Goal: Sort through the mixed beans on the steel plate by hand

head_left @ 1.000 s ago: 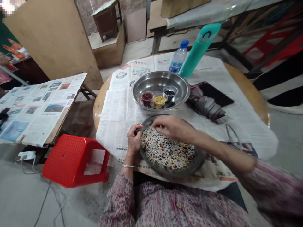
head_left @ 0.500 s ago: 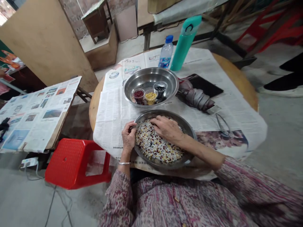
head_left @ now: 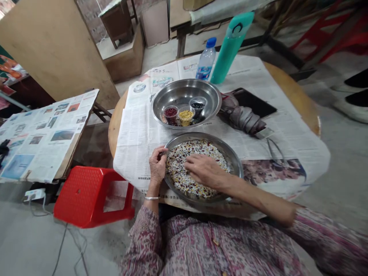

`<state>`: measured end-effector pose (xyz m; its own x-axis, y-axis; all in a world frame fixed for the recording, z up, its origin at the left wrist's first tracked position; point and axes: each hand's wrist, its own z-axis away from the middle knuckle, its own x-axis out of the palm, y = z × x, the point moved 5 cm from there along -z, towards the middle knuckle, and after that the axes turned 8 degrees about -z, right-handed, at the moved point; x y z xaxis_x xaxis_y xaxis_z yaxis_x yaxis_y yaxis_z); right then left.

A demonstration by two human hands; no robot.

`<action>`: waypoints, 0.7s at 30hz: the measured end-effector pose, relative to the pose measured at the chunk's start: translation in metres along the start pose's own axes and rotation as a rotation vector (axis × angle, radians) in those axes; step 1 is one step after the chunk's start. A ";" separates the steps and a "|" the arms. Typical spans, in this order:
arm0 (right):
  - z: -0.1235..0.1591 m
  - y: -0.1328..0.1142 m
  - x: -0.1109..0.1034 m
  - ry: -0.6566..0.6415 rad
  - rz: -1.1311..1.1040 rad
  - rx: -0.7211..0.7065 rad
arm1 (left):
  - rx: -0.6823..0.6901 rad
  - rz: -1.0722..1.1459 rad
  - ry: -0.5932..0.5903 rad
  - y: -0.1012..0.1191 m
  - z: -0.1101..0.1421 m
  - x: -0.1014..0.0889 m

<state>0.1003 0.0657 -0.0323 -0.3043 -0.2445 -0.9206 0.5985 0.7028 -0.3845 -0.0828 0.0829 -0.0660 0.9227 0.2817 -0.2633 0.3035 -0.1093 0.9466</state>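
On the printed newspaper covering the rounded wooden table, I can make out columns of Chinese characters, with a larger line by the near edge, too small for me to read surely. The clear plastic bottle with a blue cap, at the far edge, wears a blue label I can't read.

Against half a second ago, the right hand has come toward the near edge, baring more of the mixed white, yellow and dark red grains along the far side of their wide, shiny metal basin. That basin sits near the middle of the table's near edge. The left hand still clasps its left rim, thumb and fingers curled over. The right hand's fingers are bent down onto the grains; I can't tell whether they pinch any.

Just beyond, toward the far edge, a second round metal basin holds three clear plastic cups: glossy dark red beans, yellow ones and black ones. Toward the right edge lies a crumpled, folded grey fabric bundle.
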 end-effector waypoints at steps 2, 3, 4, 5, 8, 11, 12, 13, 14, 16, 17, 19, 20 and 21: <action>0.007 0.021 -0.015 0.073 0.005 0.111 | -0.003 -0.003 -0.002 0.000 0.000 0.000; 0.008 0.031 -0.022 0.116 0.009 0.169 | -0.002 -0.001 -0.003 -0.001 0.000 0.001; 0.007 0.038 -0.027 0.155 0.022 0.229 | -0.001 0.001 -0.003 -0.001 -0.001 0.001; 0.006 0.043 -0.029 0.187 0.040 0.287 | -0.001 0.001 -0.002 -0.001 -0.001 0.000; -0.003 0.046 -0.024 0.207 0.067 0.397 | -0.007 -0.007 0.005 0.000 -0.001 0.000; -0.007 0.032 -0.007 0.139 -0.045 0.336 | -0.004 -0.016 0.008 0.001 -0.001 0.000; -0.006 0.026 -0.003 0.103 -0.097 0.289 | -0.001 -0.017 0.007 0.002 -0.001 0.000; -0.003 0.019 0.001 0.061 -0.148 0.232 | 0.002 -0.018 0.004 0.002 -0.001 0.000; 0.001 0.012 0.002 0.017 -0.192 0.172 | 0.004 -0.017 0.001 0.002 0.000 0.000; 0.012 0.000 0.001 -0.056 -0.248 0.073 | -0.001 -0.012 -0.003 0.001 0.000 0.000; 0.018 -0.005 0.000 -0.083 -0.259 0.045 | -0.006 -0.009 -0.005 0.001 0.000 0.000; 0.026 -0.011 -0.002 -0.133 -0.268 0.024 | -0.017 -0.002 -0.008 0.000 0.000 0.001; 0.028 -0.012 -0.001 -0.159 -0.272 0.020 | -0.022 -0.001 -0.009 0.000 0.001 0.001; 0.029 -0.012 0.001 -0.182 -0.280 0.016 | -0.027 0.000 -0.010 0.000 0.001 0.001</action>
<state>0.1142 0.0376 -0.0300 -0.3219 -0.5428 -0.7757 0.5222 0.5817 -0.6237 -0.0819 0.0825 -0.0668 0.9250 0.2723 -0.2650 0.2970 -0.0832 0.9512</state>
